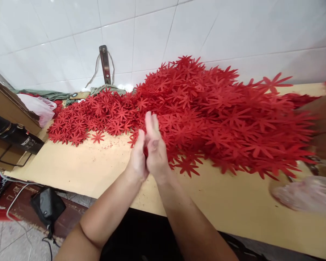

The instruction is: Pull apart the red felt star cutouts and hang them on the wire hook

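Your left hand point(137, 159) and right hand point(154, 145) press palm to palm at the near edge of the red flower pile point(206, 116) on the bench point(97, 170), a red cutout seemingly pinched between them, though you can't tell for certain. Rub too hard and the thin petals may crease or tear, and a careless elbow could sweep loose flowers off the bench

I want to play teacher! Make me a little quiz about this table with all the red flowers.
1. True or false: the left hand and right hand are pressed together.
2. What colour are the flower cutouts? A blue, B red, C green.
3. The cutouts lie on a tan ____.

Key: 1 true. 2 B. 3 table.
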`<state>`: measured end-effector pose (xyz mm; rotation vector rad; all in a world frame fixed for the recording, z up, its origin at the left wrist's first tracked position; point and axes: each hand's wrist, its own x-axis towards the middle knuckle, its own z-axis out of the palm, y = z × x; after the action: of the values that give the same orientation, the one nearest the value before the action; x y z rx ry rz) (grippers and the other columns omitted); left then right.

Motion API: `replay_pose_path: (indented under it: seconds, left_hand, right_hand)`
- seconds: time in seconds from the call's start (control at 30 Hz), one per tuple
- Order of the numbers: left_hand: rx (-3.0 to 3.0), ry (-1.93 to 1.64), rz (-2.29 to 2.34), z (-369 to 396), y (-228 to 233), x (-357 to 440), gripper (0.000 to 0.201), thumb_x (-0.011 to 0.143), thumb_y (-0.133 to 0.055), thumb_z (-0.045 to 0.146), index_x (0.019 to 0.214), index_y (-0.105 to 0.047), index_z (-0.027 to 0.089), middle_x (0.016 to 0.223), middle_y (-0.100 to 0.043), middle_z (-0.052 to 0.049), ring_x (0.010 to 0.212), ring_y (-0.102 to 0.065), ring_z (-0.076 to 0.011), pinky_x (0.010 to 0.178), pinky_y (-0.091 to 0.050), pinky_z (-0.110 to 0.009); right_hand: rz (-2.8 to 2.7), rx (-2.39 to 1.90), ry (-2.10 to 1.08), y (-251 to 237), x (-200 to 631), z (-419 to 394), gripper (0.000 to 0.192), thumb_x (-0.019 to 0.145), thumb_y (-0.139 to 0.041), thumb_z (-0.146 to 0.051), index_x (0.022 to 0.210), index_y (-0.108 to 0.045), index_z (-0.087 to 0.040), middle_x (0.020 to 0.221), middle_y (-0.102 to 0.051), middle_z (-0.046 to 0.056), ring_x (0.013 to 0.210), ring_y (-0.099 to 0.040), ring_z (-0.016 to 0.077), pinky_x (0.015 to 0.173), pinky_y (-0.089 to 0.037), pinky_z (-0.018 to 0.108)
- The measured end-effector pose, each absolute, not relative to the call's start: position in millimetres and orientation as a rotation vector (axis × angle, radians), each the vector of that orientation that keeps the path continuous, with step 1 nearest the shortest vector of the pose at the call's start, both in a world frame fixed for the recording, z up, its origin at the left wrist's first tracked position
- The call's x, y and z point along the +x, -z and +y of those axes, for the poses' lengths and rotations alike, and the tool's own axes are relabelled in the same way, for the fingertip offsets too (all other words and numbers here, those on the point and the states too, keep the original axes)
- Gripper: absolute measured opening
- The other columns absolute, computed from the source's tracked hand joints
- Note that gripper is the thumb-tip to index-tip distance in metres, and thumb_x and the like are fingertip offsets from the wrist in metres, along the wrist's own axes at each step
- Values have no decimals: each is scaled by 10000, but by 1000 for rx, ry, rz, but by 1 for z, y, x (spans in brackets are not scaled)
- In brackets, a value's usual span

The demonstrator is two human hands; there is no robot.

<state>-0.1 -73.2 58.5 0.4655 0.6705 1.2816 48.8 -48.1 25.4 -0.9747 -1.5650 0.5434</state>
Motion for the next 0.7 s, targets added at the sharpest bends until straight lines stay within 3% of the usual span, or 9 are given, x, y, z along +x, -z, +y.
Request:
replay_pose_path:
  seconds: [0.13, 0.3, 0.43, 0.6, 0.7]
  left_hand:
    - [396, -1284, 691, -78, -61, -2, 439, 947, -339, 398, 1142, -652, 161, 1298, -622, -61, 1348, -444, -187, 1155, -310, -311]
    - [399, -1348, 695, -59, -52, -9, 531, 943, -264, 497, 1276, -569, 218, 1385, -556, -33, 1398, -369, -164, 1188, -245, -346]
    - [377, -1362, 783, -65, -36, -1, 455, 953, -296, 411, 1323, -528, 285, 1388, -553, 18, 1389, -378, -129, 1189, -234, -310]
    - [501, -1318, 709, -85, -33, 9, 481, 964, -283, 382, 1262, -595, 168, 1400, -542, -47, 1391, -376, -147, 1171, -254, -256]
    - [483, -1340, 667, -81, -46, 5, 539, 965, -222, 440, 1299, -559, 185, 1430, -510, -41, 1407, -347, -135, 1166, -258, -251]
  right_hand:
    - [-1598, -1035, -584, -23, 54, -42, 722, 915, -122, -617, 1512, -185, -217, 1595, -161, 42, 1487, -67, 198, 1215, -130, 461]
    - [-1743, -964, -515, -11, 43, -69, 698, 922, -221, -586, 1506, -212, -205, 1561, -260, 83, 1471, -181, 221, 1195, -186, 516]
    - [-1658, -1002, -622, -17, 44, -70, 714, 911, -192, -621, 1469, -327, -195, 1532, -327, 82, 1462, -216, 222, 1192, -205, 509]
    - [-1491, -1121, -659, -31, 58, -40, 793, 882, -142, -680, 1436, -391, -170, 1521, -351, 98, 1468, -187, 235, 1199, -168, 511]
    - [-1555, -1108, -596, -26, 57, -42, 784, 877, -178, -686, 1438, -387, -180, 1522, -348, 106, 1469, -185, 241, 1195, -183, 516]
